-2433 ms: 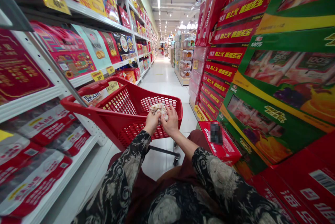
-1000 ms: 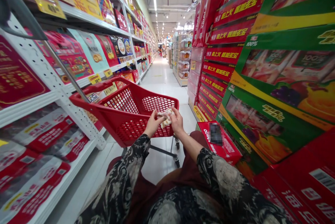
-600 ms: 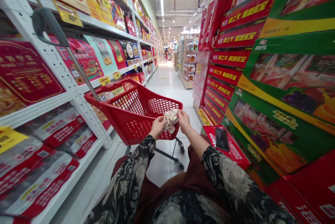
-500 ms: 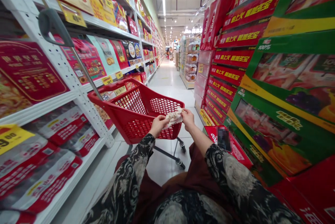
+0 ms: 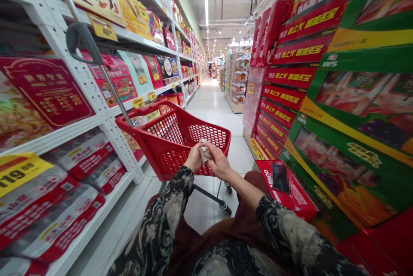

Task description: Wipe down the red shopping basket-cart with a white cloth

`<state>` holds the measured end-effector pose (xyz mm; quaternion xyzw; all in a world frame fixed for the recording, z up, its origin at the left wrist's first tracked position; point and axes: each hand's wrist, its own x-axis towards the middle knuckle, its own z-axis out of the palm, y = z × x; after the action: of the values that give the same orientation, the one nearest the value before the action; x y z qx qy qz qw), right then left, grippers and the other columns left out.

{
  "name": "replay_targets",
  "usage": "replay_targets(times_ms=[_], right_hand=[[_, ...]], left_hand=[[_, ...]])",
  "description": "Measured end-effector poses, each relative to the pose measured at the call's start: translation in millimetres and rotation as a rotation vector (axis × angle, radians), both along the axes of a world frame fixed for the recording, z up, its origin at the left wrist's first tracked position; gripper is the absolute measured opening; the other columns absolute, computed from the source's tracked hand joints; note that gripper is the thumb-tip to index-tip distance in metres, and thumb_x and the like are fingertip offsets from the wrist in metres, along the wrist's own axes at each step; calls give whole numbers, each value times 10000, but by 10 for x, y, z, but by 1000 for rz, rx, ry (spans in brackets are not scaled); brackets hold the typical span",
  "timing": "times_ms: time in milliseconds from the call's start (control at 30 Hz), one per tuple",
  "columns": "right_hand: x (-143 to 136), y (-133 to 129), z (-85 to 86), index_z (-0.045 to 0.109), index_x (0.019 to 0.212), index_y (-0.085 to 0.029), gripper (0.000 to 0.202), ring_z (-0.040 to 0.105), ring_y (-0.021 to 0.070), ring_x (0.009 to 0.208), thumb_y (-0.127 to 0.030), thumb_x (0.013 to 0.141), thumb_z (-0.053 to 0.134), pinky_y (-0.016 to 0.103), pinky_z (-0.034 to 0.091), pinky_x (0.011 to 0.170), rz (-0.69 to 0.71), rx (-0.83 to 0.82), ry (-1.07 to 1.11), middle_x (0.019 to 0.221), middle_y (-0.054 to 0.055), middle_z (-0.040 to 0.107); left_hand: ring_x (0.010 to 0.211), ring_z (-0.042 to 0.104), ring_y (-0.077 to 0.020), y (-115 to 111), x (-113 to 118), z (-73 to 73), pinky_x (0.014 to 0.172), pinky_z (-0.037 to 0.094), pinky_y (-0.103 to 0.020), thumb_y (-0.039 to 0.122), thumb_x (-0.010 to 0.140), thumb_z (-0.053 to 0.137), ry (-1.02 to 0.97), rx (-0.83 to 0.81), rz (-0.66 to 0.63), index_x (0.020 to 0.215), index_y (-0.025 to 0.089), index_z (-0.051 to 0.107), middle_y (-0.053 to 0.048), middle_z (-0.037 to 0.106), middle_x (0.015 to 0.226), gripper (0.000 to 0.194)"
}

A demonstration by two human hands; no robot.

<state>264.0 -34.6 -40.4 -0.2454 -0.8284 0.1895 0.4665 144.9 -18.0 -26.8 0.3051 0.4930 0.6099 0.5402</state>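
Between my two hands, in front of the shopping trolley, is a small crumpled cream-white cloth (image 5: 205, 154), bunched up and partly hidden by the fingers. My left hand (image 5: 193, 158) is closed around its left side. My right hand (image 5: 220, 162) wraps over it from the right, fingers bent and thumb below. Just beyond both hands stands the red plastic shopping trolley (image 5: 161, 149), with a perforated basket and a grey metal handle bar on the left.
White shelves (image 5: 124, 185) with packaged goods line the left side. Stacked red drink cartons (image 5: 284, 93) and green boxes (image 5: 342, 151) rise on the right. A red box (image 5: 300, 198) with a dark blurred-out object (image 5: 280, 177) on it sits low at right. A tiled aisle runs ahead.
My hands have come together, bunching the cloth that was stretched between them. The right hand has moved left, over the cloth. The view has shifted slightly.
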Motion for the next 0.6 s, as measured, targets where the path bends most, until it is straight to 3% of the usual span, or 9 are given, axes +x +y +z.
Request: replay_targets(times_ms=[67,133,233,300,433,600], right_hand=[[-17,-19,-51,417,1354,-113,704,378,237,1321,-93,650,443,485,251,1115,-4,8,-79,1392,127,462],[-30,-20,-80,426,1347,-112,676,426,226,1288,-95,671,437,457,284,1107,-15,-44,-75,1365,125,493],[-55,-24,-77,463,1320,-150,575,451,198,1260,-120,746,433,394,343,1081,-195,-79,54,1340,100,515],[-83,-23,-59,477,1314,-167,541,374,237,1315,-183,774,501,447,306,1096,-297,-42,18,1388,110,455],[-148,33,-65,386,1385,-114,630,293,253,1359,-214,788,559,446,297,1107,-184,-18,-174,1442,152,369],[-121,166,-196,385,1393,-162,620,372,181,1309,-54,787,456,358,332,1105,-185,40,-128,1414,102,428]], left_hand=[[504,573,-111,-29,-8,-1,527,464,-230,330,753,563,-75,2,-33,684,151,561,8,581,552,192],[490,571,-102,-40,-23,-30,524,466,-221,282,731,610,-136,-5,-33,698,143,561,9,587,557,150],[495,576,-91,-20,-41,-81,541,469,-207,196,699,639,-147,-1,10,712,150,549,30,582,547,102],[535,598,-102,-1,-40,-93,572,482,-213,183,698,638,-126,2,16,732,155,554,34,584,548,95],[666,651,-150,-3,-18,-52,656,517,-259,227,764,561,-50,-14,-26,777,140,581,-18,631,619,91],[936,648,-219,-34,-77,40,817,514,-352,247,808,482,154,-22,-29,966,123,604,-106,694,904,235]])
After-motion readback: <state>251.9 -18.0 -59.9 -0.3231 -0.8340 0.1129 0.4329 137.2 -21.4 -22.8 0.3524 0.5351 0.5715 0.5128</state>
